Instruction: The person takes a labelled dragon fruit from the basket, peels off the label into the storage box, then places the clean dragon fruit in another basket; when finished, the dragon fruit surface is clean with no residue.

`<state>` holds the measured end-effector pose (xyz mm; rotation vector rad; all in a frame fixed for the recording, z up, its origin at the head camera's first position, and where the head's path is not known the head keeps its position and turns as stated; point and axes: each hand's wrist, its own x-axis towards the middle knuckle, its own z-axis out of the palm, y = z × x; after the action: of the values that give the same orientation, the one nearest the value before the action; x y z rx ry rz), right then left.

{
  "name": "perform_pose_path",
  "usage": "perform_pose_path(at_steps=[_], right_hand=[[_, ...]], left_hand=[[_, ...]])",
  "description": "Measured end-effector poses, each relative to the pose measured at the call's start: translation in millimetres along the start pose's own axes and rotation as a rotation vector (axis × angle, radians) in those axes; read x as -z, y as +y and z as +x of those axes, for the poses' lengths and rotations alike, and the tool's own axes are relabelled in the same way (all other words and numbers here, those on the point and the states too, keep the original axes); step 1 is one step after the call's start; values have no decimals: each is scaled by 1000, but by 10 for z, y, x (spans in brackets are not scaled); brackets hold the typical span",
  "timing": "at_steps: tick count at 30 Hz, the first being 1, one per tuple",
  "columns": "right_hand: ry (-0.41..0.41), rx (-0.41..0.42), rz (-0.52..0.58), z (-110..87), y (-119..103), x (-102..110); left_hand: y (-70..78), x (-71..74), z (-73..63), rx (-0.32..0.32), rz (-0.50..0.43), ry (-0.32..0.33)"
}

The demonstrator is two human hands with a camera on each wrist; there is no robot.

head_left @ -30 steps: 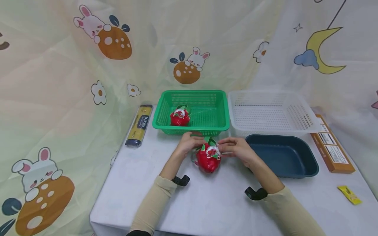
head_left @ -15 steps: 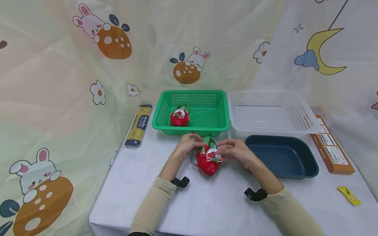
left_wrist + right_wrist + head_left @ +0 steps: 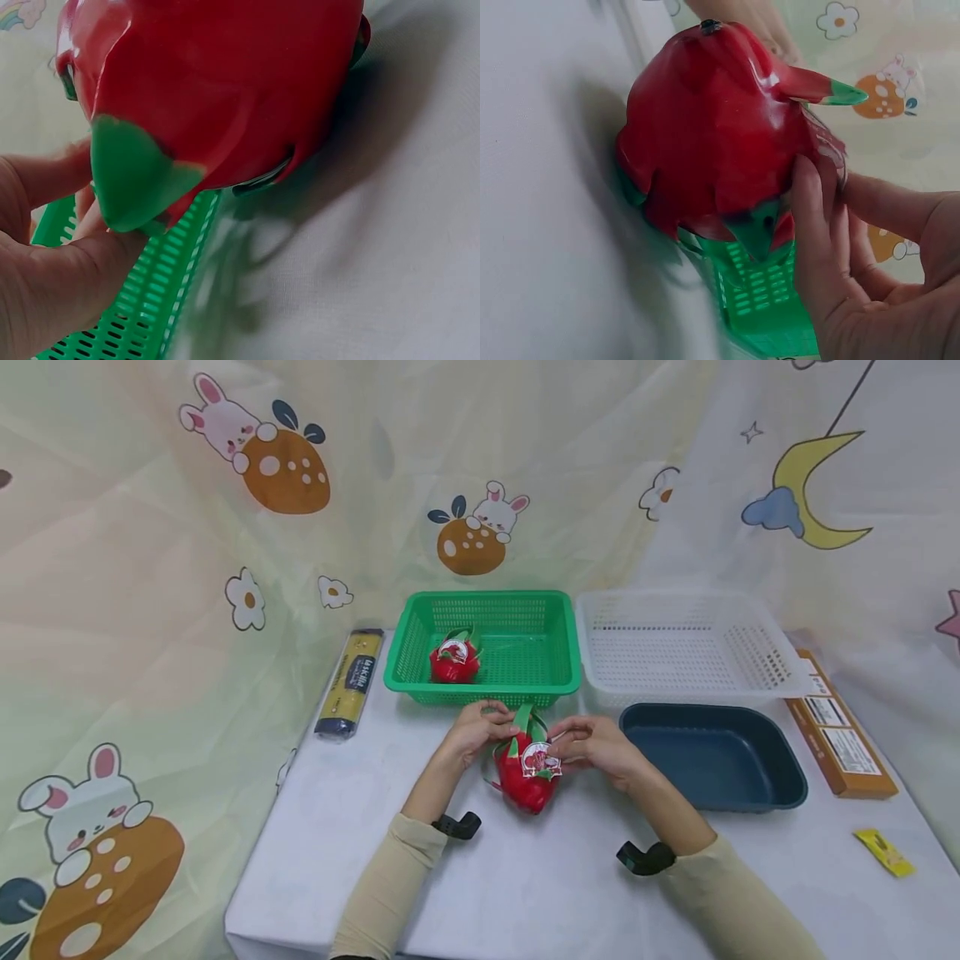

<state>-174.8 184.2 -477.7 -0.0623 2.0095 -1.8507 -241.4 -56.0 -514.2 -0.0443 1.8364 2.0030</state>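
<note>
A red dragon fruit with green-tipped scales (image 3: 528, 785) is between the two hands over the front middle of the table, its leafy end towards the baskets. My left hand (image 3: 478, 731) holds it at the leafy end, with thumb and fingers at a green scale (image 3: 139, 176) in the left wrist view. My right hand (image 3: 596, 747) pinches the edge of the round white-and-red label (image 3: 540, 760) on the fruit's side. In the right wrist view, thumb and forefinger of the right hand (image 3: 877, 262) meet at that label (image 3: 829, 146).
Behind the hands stands a green basket (image 3: 483, 689) with another labelled dragon fruit (image 3: 454, 662) in it. A white basket (image 3: 690, 693) and a dark blue tub (image 3: 712, 764) are right of it. A pasta packet (image 3: 351, 683), a brown box (image 3: 847, 735) and a yellow sachet (image 3: 885, 852) lie at the sides.
The dragon fruit has shifted slightly towards the person, and its label has come lower with it. The right fingers have closed in on the label's edge; the left hand stays at the leafy end.
</note>
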Motion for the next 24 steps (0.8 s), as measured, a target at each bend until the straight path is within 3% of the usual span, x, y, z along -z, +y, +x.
perform_pose_path(at_steps=[18, 24], right_hand=[[18, 139, -8, -84, 4, -7], [12, 194, 31, -126, -94, 79]], left_hand=[[-27, -38, -15, 1, -95, -54], [-2, -14, -4, -11, -72, -41]])
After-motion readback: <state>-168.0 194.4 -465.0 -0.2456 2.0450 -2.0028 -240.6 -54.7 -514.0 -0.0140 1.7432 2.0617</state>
